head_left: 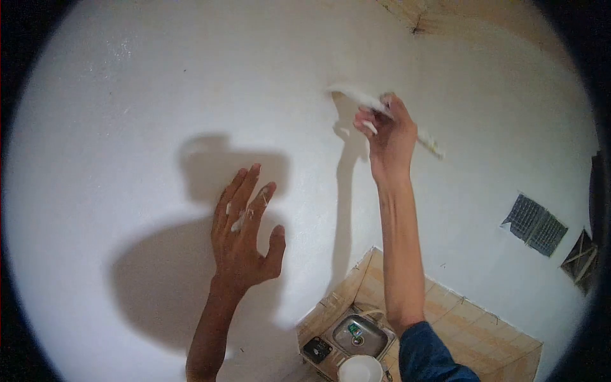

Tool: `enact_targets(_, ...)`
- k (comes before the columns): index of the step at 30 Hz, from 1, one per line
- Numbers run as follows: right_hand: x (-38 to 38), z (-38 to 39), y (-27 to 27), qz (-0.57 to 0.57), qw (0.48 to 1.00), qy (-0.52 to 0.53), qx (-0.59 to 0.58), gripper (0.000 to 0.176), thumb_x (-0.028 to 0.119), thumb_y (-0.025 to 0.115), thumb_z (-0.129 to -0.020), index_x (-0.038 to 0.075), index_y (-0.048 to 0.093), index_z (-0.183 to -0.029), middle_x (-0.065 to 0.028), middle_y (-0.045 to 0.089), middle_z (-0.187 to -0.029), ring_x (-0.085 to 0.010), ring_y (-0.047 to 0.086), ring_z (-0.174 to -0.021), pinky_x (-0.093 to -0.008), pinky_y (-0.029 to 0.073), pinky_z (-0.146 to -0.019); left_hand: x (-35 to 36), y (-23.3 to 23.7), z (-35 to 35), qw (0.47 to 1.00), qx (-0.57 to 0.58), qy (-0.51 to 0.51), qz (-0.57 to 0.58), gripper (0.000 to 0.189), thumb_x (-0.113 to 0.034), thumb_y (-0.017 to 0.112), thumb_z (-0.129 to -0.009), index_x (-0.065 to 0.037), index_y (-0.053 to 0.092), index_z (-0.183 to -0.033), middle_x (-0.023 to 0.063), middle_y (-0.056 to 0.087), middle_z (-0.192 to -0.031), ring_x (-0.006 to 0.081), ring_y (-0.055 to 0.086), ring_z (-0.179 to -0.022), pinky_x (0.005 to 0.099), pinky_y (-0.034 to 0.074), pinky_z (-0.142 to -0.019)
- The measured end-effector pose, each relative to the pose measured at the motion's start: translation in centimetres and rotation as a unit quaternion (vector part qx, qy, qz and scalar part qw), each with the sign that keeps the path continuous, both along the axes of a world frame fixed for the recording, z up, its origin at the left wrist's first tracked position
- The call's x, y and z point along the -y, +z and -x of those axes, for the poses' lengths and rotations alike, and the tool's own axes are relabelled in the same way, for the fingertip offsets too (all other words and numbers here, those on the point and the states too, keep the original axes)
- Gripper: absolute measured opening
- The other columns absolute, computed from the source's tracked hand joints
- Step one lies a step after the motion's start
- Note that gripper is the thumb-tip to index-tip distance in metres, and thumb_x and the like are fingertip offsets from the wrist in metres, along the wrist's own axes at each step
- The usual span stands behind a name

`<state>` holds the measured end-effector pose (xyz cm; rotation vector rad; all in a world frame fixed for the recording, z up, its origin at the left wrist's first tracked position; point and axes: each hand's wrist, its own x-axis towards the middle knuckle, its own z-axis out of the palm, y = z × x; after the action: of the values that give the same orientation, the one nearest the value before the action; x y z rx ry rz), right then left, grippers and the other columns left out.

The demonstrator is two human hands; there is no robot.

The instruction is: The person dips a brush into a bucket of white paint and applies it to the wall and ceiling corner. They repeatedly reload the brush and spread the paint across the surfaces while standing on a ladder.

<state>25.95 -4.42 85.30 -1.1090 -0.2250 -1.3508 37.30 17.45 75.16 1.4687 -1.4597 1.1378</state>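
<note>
My right hand [391, 137] is raised and closed around a slim white paintbrush [433, 144], blurred by motion. Its upper end comes right up to the white wall [286, 63], and the handle juts out below the hand to the right. Fingers spread and stretched upward, my left hand [245, 232] is open in front of the wall. White smears mark its fingers, and nothing is in it. Shadows of my head and arms fall across the wall.
Far below stands a metal sink [375, 344] holding something green, with a white bucket [361, 369] and a black square item [316, 349] beside it. Beige tiles [445, 305] line the lower wall. Two grilled openings, one a dark vent [536, 224], lie at right.
</note>
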Motion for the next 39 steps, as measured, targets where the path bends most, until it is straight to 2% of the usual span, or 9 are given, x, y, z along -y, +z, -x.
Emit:
enact_targets(2, 0.4, 0.1, -5.0, -0.021, 0.998, -0.054, -0.016, 0.017, 0.023, 0.049, -0.093, 0.007, 0.052, -0.098, -0.0054, 0.054, -0.087, -0.0203, 0.06, -0.069, -0.0355, 0.051, -0.065, -1.4, -1.1, 0.0, 1.0, -0.012, 0.005, -0.011, 0.046, -0.02, 0.053, -0.082, -0.006, 0.052, -0.126, 0.0179, 0.042, -0.14, 0.037, 0.039, -0.13, 0.054, 0.03, -0.105)
enact_targets(4, -1.3, 0.0, -9.8, -0.074, 0.994, 0.03, -0.07, 0.015, 0.022, 0.048, -0.092, 0.008, 0.051, -0.095, -0.0082, 0.057, -0.086, -0.0212, 0.061, -0.069, -0.0346, 0.052, -0.061, -2.9, -2.1, 0.4, 0.999, -0.02, 0.007, -0.027, 0.045, -0.02, 0.053, -0.082, -0.006, 0.052, -0.126, 0.0189, 0.042, -0.139, 0.0375, 0.039, -0.129, 0.0539, 0.03, -0.105)
enact_targets(8, -1.9, 0.8, -17.3, -0.109, 0.983, 0.033, -0.14, 0.017, 0.028, 0.046, -0.093, 0.013, 0.052, -0.096, -0.009, 0.06, -0.087, -0.0189, 0.06, -0.072, -0.0323, 0.052, -0.057, -4.3, -3.0, 0.7, 0.998, -0.05, -0.016, -0.018, 0.045, -0.021, 0.052, -0.084, -0.005, 0.052, -0.125, 0.0208, 0.043, -0.137, 0.0381, 0.039, -0.129, 0.0539, 0.03, -0.105)
enact_targets(23, 2.3, 3.0, -25.1, -0.221, 0.904, -0.045, -0.363, 0.018, 0.022, 0.047, -0.088, 0.01, 0.058, -0.095, -0.0064, 0.06, -0.074, -0.0162, 0.059, -0.06, -0.0315, 0.052, -0.052, -1.2, -1.6, 0.2, 0.996, -0.078, -0.03, 0.014, 0.044, -0.025, 0.048, -0.087, -0.002, 0.052, -0.123, 0.0191, 0.043, -0.138, 0.0365, 0.035, -0.132, 0.054, 0.025, -0.107)
enact_targets(26, 2.7, 3.4, -22.0, -0.228, 0.905, -0.037, -0.357, 0.027, 0.026, 0.051, -0.086, 0.005, 0.061, -0.1, -0.0061, 0.059, -0.075, -0.0163, 0.058, -0.06, -0.0289, 0.051, -0.052, -2.5, -2.5, 0.2, 0.997, -0.069, -0.021, 0.023, 0.043, -0.024, 0.048, -0.086, -0.002, 0.054, -0.122, 0.0183, 0.043, -0.138, 0.036, 0.035, -0.132, 0.0536, 0.026, -0.107)
enact_targets(28, 2.5, 2.9, -17.8, -0.166, 0.949, -0.029, -0.267, 0.027, 0.025, 0.052, -0.086, 0.002, 0.061, -0.097, -0.0052, 0.058, -0.074, -0.0161, 0.057, -0.059, -0.0279, 0.049, -0.052, -3.0, -3.1, 0.0, 0.997, -0.068, -0.02, 0.016, 0.042, -0.024, 0.049, -0.085, -0.002, 0.055, -0.121, 0.0176, 0.044, -0.138, 0.0358, 0.036, -0.132, 0.0533, 0.026, -0.107)
enact_targets(30, 2.5, 1.2, -14.5, -0.095, 0.954, -0.056, -0.278, 0.028, 0.025, 0.053, -0.085, -0.001, 0.061, -0.092, -0.0051, 0.057, -0.072, -0.0155, 0.057, -0.056, -0.0272, 0.048, -0.051, -2.8, -3.2, -0.4, 1.0, -0.015, 0.002, -0.005, 0.041, -0.025, 0.05, -0.084, -0.003, 0.057, -0.118, 0.0159, 0.046, -0.137, 0.0352, 0.037, -0.131, 0.0522, 0.027, -0.107)
enact_targets(32, 2.0, 0.9, -11.4, -0.109, 0.952, -0.08, -0.274, 0.023, 0.025, 0.053, -0.084, 0.003, 0.059, -0.086, -0.0067, 0.057, -0.07, -0.0148, 0.054, -0.054, -0.0278, 0.047, -0.051, -2.5, -3.2, -0.6, 1.0, -0.01, -0.004, -0.014, 0.041, -0.027, 0.051, -0.082, -0.004, 0.059, -0.116, 0.0155, 0.047, -0.136, 0.0345, 0.038, -0.13, 0.0511, 0.027, -0.107)
enact_targets(39, 1.9, 0.8, -8.6, -0.095, 0.959, -0.098, -0.248, 0.028, 0.022, 0.053, -0.083, -0.004, 0.061, -0.086, -0.0107, 0.059, -0.066, -0.0176, 0.058, -0.05, -0.0277, 0.052, -0.047, -2.2, -4.3, -0.4, 0.999, 0.013, 0.04, 0.024, 0.041, -0.029, 0.052, -0.074, -0.004, 0.065, -0.104, 0.0149, 0.059, -0.123, 0.0329, 0.05, -0.121, 0.0468, 0.025, -0.107)
